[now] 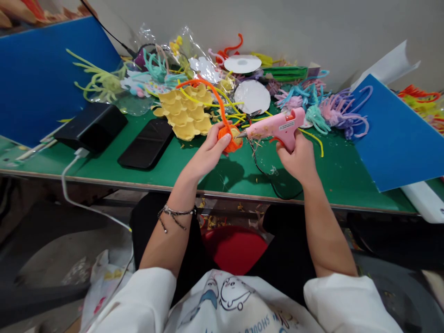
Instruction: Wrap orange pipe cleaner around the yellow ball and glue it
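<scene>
My left hand (215,141) is closed around a small craft piece wrapped in orange pipe cleaner (229,142), with a pale yellow cup-like part showing on its right side. One long orange end curves up and away to the left. In my right hand (297,155) is a pink hot glue gun (274,127), gripped by its handle. Its nozzle points left and meets or nearly meets the yellow part; whether they touch I cannot tell. Behind my left hand lies a torn yellow egg carton (187,113). Yellow pipe cleaners (239,118) lie beyond the glue gun.
A black phone (146,144) and a black box (92,127) with a white cable are on the green table (222,178) at left. Blue boards (402,134) stand at both sides. Pipe-cleaner bundles (340,111), white discs (252,97) and plastic bags crowd the back. A black cord runs below the glue gun.
</scene>
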Demonstrator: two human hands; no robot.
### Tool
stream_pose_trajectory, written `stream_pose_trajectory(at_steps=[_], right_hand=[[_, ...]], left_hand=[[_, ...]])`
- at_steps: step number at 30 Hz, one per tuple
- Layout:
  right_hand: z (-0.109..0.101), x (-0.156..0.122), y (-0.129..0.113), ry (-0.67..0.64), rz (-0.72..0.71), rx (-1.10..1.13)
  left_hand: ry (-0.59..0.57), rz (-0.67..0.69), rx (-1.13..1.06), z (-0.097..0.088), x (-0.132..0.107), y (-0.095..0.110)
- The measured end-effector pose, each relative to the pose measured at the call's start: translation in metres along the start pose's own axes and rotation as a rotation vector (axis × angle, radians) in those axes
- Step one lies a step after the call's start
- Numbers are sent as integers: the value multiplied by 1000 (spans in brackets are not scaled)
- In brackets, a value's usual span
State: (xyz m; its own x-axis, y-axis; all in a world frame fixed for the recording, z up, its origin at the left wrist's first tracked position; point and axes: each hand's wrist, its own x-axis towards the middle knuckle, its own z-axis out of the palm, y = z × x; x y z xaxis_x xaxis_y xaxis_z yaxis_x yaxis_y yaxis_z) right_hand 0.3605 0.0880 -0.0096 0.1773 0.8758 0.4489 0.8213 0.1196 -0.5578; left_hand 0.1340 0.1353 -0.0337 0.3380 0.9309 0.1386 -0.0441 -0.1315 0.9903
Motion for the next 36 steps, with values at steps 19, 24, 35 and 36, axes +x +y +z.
stream_pose_trajectory(at_steps=[19,24,35,36], right_hand=[[4,-1,9,245,-16,-47],[6,-3,9,215,-81,-218],[0,5,21,228,36,-417],[-3,7,24,209,65,-425]], left_hand=[[-31,-68,-116,1,6,0],[-30,-71,-151,3,7,-1],[-21,-102,-122,-1,7,3],[-26,-107,-117,-2,6,4]])
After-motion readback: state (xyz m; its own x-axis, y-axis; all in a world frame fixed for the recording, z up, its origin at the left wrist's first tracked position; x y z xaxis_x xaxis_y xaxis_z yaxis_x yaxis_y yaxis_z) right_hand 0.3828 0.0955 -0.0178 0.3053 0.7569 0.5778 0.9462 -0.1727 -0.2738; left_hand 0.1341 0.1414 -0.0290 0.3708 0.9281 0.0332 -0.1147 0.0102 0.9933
